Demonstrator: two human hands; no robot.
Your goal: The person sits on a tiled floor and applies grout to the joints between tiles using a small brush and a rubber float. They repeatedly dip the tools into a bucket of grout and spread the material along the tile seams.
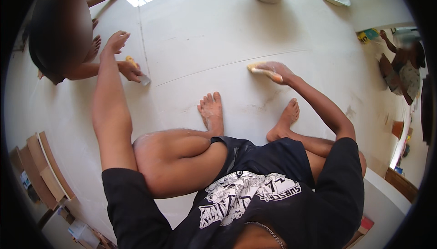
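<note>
"What could go wrong?"

"The glossy floor (195,26): if it's wet, those bare feet (211,114) could slide."

"And the hands?"

"The right hand (280,70) has its fingers wrapped round a yellow-and-white tool (266,72), out beyond the feet; a loose grip could let it skid."

"The left hand (117,42)?"

"Fingers slightly bent, nothing seen in them. It's near the co-worker's hand (130,71); a careless swing could knock that scraper (144,80)."

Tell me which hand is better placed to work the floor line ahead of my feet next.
The right, most likely: your right hand grips a yellowish tool close to that line. Your left hand reaches out left, beyond it, with no tool visible.
</note>
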